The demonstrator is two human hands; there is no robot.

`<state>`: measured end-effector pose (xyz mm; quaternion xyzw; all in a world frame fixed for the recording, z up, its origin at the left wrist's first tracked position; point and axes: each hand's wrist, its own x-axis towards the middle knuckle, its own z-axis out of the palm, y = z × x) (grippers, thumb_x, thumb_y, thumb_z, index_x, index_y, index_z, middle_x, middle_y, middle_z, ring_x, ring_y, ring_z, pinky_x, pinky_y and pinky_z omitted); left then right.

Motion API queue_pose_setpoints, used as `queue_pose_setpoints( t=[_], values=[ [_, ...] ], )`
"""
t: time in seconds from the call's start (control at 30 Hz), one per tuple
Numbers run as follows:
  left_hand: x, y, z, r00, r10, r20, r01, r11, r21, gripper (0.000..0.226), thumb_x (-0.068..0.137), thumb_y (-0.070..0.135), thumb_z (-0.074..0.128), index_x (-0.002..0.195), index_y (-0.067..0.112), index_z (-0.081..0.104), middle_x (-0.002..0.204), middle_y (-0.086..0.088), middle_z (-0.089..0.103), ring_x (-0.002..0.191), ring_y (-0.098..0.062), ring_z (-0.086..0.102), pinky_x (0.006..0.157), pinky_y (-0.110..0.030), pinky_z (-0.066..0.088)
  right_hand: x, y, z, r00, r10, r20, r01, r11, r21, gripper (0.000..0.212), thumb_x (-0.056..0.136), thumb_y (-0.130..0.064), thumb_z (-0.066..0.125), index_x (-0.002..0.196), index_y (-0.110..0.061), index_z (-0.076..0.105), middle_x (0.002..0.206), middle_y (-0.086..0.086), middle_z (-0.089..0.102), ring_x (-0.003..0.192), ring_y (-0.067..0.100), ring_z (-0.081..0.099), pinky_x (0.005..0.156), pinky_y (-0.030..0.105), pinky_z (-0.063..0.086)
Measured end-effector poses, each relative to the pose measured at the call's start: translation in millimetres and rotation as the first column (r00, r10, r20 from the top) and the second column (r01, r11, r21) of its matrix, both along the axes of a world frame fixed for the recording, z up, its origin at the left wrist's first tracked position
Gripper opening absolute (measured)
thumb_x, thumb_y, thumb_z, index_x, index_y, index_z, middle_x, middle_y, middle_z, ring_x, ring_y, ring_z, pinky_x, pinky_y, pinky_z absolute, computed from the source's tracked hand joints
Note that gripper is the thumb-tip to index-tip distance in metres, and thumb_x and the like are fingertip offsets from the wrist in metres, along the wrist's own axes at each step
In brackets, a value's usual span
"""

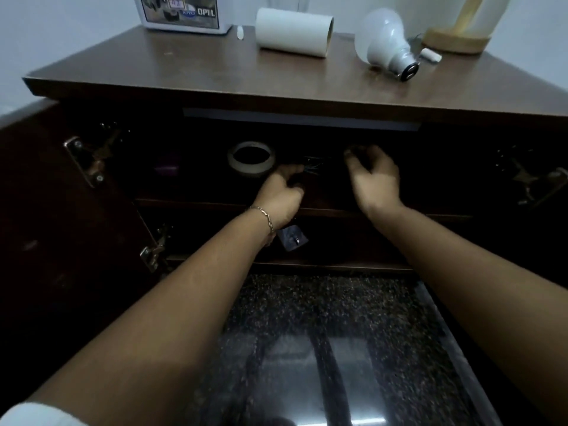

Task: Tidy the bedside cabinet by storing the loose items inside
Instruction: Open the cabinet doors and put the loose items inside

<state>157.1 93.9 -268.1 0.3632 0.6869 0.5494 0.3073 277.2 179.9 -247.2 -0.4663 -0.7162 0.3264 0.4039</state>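
Reaching forward with both arms, forearms bare and pretty much straight, angled in toward each other. Got the left hand (281, 195) knuckles-up with fingers curled in; too dark to tell if gripping anything tbh. Holding the right hand (373, 179) near it, palm down, fingers loosely bent and drooping, not touching the left.

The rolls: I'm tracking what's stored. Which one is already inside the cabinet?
The tape roll, on the upper shelf beside the left hand. The bigger white paper roll lies on its side on the cabinet top.
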Motion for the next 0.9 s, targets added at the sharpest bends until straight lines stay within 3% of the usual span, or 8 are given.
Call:
queue_pose_setpoints(
  t=[0.1, 0.2, 0.33, 0.43, 0.53, 0.63, 0.77, 0.9],
  values=[
    [10, -17, 11, 0.997, -0.053, -0.051, 0.053, 0.999, -0.012, 0.041, 0.087, 0.0, 0.053, 0.126, 0.01, 0.053, 0.126, -0.007, 0.06, 0.114, -0.017, 0.057, 0.102, -0.027, 0.043, 14, -22, 3, 0.998, 0.053, 0.036, -0.057, 0.989, 0.135, 0.025, 0.09, -0.029, 0.059, 0.109, -0.015, 0.066, 0.105, 0.005, 0.071, 0.101, 0.02, 0.065, 0.087, 0.028, 0.047],
    [21, -34, 28, 0.978, -0.067, -0.196, 0.081, 0.995, 0.063, 0.031, 0.086, 0.005, 0.059, 0.117, 0.012, 0.06, 0.12, -0.002, 0.064, 0.115, -0.013, 0.058, 0.105, -0.026, 0.042, 29, -44, 15, 0.995, 0.102, 0.023, -0.104, 0.959, 0.264, 0.02, 0.09, -0.032, 0.057, 0.103, -0.018, 0.065, 0.094, -0.001, 0.071, 0.088, 0.013, 0.067, 0.08, 0.031, 0.053],
    [32, -42, 70, 0.915, 0.02, -0.402, 0.073, 0.974, 0.214, 0.016, 0.086, 0.014, 0.061, 0.099, 0.021, 0.066, 0.1, 0.007, 0.07, 0.095, -0.006, 0.064, 0.089, -0.022, 0.049, 45, -59, 43, 0.992, 0.127, -0.006, -0.111, 0.888, 0.447, 0.018, 0.089, -0.03, 0.055, 0.1, -0.017, 0.063, 0.089, -0.005, 0.069, 0.08, 0.011, 0.066, 0.07, 0.034, 0.053],
    [40, -39, 96, 0.892, 0.093, -0.443, 0.03, 0.965, 0.262, 0.006, 0.086, 0.022, 0.06, 0.085, 0.024, 0.066, 0.076, 0.01, 0.072, 0.069, 0.0, 0.063, 0.066, -0.022, 0.048, 54, -58, 65, 0.996, 0.073, -0.047, -0.035, 0.833, 0.552, 0.015, 0.09, -0.023, 0.054, 0.099, -0.015, 0.062, 0.09, -0.004, 0.069, 0.08, 0.015, 0.065, 0.07, 0.036, 0.052],
    [53, -37, 116, 0.881, 0.102, -0.461, 0.053, 0.949, 0.311, 0.008, 0.086, 0.027, 0.061, 0.083, 0.021, 0.064, 0.06, 0.005, 0.069, 0.048, 0.002, 0.056, 0.056, -0.024, 0.047, 64, -53, 88, 0.998, 0.028, -0.06, 0.015, 0.787, 0.616, 0.012, 0.089, -0.019, 0.055, 0.099, -0.016, 0.062, 0.089, -0.006, 0.067, 0.079, 0.011, 0.062, 0.069, 0.027, 0.048],
    [63, -23, 139, 0.903, 0.085, -0.42, 0.084, 0.927, 0.367, 0.007, 0.084, 0.026, 0.062, 0.082, 0.02, 0.064, 0.058, 0.003, 0.067, 0.051, -0.004, 0.062, 0.059, -0.029, 0.054, 71, -42, 109, 1.0, -0.016, -0.026, 0.029, 0.781, 0.623, 0.012, 0.089, -0.021, 0.055, 0.098, -0.018, 0.061, 0.087, -0.01, 0.066, 0.077, 0.008, 0.057, 0.066, 0.026, 0.043],
    [62, 16, 160, 0.925, 0.081, -0.371, 0.055, 0.938, 0.342, 0.005, 0.074, 0.029, 0.058, 0.076, 0.026, 0.062, 0.067, 0.005, 0.066, 0.073, -0.017, 0.069, 0.077, -0.039, 0.056, 70, -9, 133, 0.99, -0.133, -0.037, 0.132, 0.834, 0.536, 0.009, 0.088, -0.022, 0.054, 0.093, -0.018, 0.06, 0.088, -0.007, 0.064, 0.086, 0.016, 0.056, 0.074, 0.029, 0.039],
    [46, 51, 174, 0.927, 0.039, -0.372, -0.002, 0.995, 0.099, 0.029, 0.082, 0.021, 0.063, 0.109, 0.014, 0.055, 0.09, -0.003, 0.063, 0.098, -0.023, 0.062, 0.089, -0.03, 0.047, 67, 32, 152, 0.972, -0.205, 0.116, 0.164, 0.943, 0.29, 0.018, 0.086, -0.023, 0.055, 0.103, -0.02, 0.059, 0.105, -0.004, 0.063, 0.107, 0.022, 0.056, 0.087, 0.033, 0.042]
  ],
)
